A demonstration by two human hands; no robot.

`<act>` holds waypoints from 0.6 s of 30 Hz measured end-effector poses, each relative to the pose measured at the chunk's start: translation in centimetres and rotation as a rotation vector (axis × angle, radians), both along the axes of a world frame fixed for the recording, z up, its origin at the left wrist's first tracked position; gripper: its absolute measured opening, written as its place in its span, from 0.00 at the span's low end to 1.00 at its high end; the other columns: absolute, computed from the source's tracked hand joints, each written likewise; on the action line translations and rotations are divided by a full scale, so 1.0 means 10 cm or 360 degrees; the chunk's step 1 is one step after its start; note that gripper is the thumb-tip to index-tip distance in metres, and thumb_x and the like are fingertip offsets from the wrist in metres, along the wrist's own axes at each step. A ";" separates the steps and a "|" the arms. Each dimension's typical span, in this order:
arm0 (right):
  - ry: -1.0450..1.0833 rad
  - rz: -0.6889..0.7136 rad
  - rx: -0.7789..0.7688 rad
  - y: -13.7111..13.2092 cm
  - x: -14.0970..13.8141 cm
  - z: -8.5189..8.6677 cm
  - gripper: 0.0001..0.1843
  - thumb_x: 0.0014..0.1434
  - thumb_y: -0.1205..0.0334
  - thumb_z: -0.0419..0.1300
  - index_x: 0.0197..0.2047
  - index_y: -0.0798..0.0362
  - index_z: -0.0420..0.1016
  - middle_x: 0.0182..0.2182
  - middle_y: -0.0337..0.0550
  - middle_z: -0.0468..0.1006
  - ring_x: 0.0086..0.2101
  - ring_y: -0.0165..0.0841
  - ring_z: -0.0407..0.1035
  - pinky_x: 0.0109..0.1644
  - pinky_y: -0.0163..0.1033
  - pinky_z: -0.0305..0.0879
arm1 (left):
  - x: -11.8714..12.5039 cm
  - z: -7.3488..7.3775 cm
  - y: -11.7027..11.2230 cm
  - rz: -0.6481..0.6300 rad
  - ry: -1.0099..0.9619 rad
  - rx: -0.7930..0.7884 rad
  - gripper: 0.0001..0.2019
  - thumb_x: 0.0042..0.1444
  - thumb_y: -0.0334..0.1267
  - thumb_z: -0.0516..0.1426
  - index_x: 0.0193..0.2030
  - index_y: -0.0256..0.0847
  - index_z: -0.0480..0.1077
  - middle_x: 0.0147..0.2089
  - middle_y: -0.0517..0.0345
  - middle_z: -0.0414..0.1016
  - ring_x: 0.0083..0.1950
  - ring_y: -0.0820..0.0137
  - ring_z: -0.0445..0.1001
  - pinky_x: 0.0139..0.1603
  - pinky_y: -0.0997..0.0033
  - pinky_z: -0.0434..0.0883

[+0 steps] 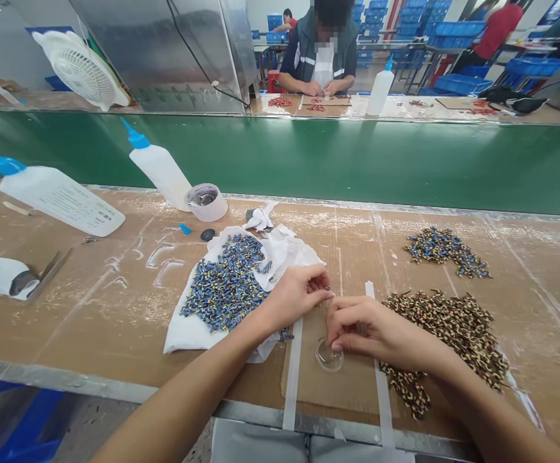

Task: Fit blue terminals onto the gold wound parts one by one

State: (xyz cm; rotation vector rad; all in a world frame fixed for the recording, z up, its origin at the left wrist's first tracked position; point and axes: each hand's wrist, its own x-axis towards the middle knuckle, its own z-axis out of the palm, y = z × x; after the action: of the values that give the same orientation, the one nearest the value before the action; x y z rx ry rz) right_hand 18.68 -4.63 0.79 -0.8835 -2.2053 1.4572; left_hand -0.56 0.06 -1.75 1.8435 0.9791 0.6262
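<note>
My left hand [295,292] is pinched shut on a tiny dark part, its fingertips just off the edge of a white sheet [190,331] heaped with small blue parts [226,283]. My right hand [369,331] is curled closed, fingertips over a small clear round dish [329,357] on a taped-down cardboard pad [342,379]; what it holds is hidden. The two hands nearly touch. A brown-and-cream heap of small parts [448,334] lies right of my right hand, and a smaller blue-and-yellow heap [443,251] sits farther back.
Two white squeeze bottles with blue nozzles [62,196] [161,168] lie at the left, beside a tape roll [207,202]. A green conveyor belt [357,161] runs behind the bench. A person [321,51] works across it. A white fan [84,71] stands back left.
</note>
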 end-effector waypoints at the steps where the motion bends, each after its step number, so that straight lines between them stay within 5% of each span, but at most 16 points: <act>1: 0.0010 -0.0006 0.0013 0.00 -0.01 -0.01 0.05 0.62 0.66 0.60 0.34 0.53 0.76 0.34 0.39 0.73 0.35 0.30 0.68 0.40 0.35 0.64 | 0.00 0.00 0.00 0.0000 -0.0012 -0.0019 0.02 0.53 0.29 0.57 0.32 0.38 0.67 0.28 0.63 0.69 0.31 0.74 0.68 0.32 0.76 0.64; 11: 0.0100 -0.0089 0.0071 -0.03 -0.09 0.05 0.06 0.64 0.65 0.59 0.34 0.52 0.75 0.35 0.39 0.75 0.37 0.31 0.69 0.45 0.38 0.64 | 0.00 0.00 -0.01 0.0008 -0.0073 -0.0140 0.04 0.53 0.28 0.56 0.35 0.37 0.71 0.32 0.59 0.74 0.34 0.73 0.71 0.35 0.74 0.68; 18: 0.0279 -0.0674 0.0069 0.03 0.15 0.12 0.05 0.64 0.61 0.58 0.38 0.51 0.74 0.33 0.40 0.78 0.35 0.32 0.72 0.39 0.38 0.66 | 0.08 -0.01 -0.06 -0.0084 -0.0214 -0.0344 0.03 0.53 0.33 0.59 0.33 0.36 0.73 0.26 0.61 0.72 0.28 0.75 0.69 0.30 0.75 0.67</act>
State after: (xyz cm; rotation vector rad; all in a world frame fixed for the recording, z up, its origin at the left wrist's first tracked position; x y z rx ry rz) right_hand 20.21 -4.32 2.03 -1.0830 -1.7802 1.2267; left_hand 0.21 -0.49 -1.89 1.6106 0.8714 0.5807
